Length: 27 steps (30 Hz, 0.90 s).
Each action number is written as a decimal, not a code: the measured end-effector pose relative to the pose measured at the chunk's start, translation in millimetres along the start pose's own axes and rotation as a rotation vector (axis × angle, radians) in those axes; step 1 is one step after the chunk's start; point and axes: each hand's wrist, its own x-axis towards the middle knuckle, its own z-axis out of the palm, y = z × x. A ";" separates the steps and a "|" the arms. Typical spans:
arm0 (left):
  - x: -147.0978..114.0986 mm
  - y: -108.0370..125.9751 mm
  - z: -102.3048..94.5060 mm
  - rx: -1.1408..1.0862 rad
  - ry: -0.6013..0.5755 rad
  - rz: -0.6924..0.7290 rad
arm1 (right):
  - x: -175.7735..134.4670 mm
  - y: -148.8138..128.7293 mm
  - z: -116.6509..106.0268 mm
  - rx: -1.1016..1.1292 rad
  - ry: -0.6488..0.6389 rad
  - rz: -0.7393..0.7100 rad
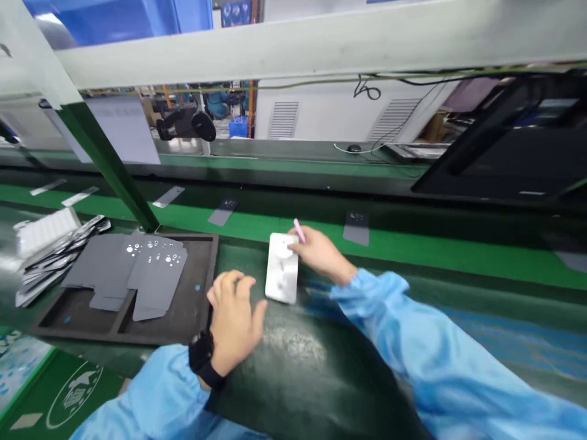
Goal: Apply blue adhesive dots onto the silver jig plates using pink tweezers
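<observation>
A shiny silver phone-shaped panel (281,278) with rounded corners lies at the middle of the dark green bench, close to the green strip. My right hand (321,252) is closed at its upper right edge, thumb and fingertips over the panel. A slim pink stick, like a pen (299,231), pokes up from between the same fingers. To the left of the panel my left hand (236,315) hovers with fingers apart and holds nothing. A black watch is on that wrist. Beside it, a black divided tray (208,269) bears several overlapping grey phone-shaped sheets (158,284) with small holes.
On the green strip (293,229) behind the bench lie spaced grey sheets (356,228) and pale panels (169,196). A stack of thin pieces (55,263) stands at the far left. A green post (110,165) rises behind the tray, and a white beam (293,46) crosses above.
</observation>
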 end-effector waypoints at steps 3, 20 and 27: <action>68.4 -30.1 -12.4 0.147 -0.088 -0.090 | 62.0 -11.6 -16.5 -0.093 0.156 0.001; 231.9 -137.6 71.3 0.284 -0.507 -0.428 | -53.9 67.2 -77.0 0.215 0.145 0.154; 195.7 -103.1 -2.6 0.106 -0.349 -0.398 | -60.5 39.7 -61.5 0.801 0.132 0.156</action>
